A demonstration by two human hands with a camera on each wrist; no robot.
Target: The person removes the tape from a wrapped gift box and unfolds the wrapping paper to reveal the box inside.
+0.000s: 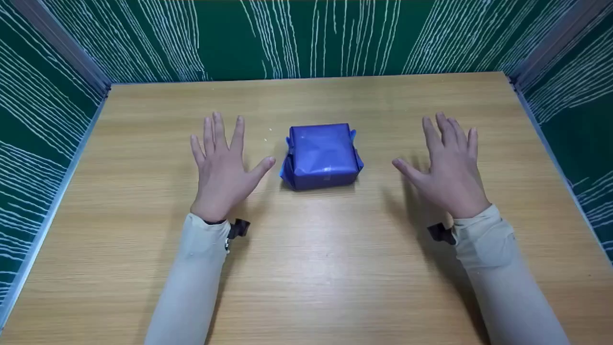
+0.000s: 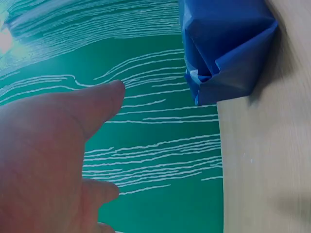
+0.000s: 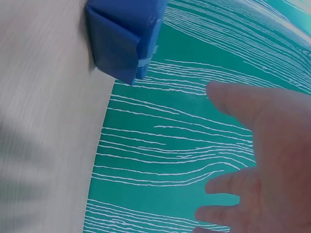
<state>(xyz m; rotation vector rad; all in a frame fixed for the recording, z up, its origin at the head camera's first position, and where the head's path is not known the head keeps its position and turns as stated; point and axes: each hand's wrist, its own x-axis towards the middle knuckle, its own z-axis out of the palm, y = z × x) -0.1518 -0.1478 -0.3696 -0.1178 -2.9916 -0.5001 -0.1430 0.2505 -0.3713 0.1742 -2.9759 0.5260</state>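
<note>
A box-shaped package [image 1: 325, 151] wrapped in shiny blue paper sits on the wooden table between the two hands. Its folded ends stick out a little at both sides, and a small piece of tape shows on the front edge. To its left, the left hand [image 1: 222, 170] is spread with straight fingers, apart from the package. On the other side the right hand [image 1: 450, 167] is spread too, holding nothing. Both wrist views show a folded end of the package, in the left one the blue paper [image 2: 228, 48] and in the right one the paper flap [image 3: 119, 43].
The wooden table [image 1: 325, 287] has a pale blue edge at its sides. Green panels [image 1: 230, 38] with white wavy lines stand at the back, left and right. Each wrist carries a small black mount, the left mount [image 1: 238, 228] and the right mount [image 1: 440, 233].
</note>
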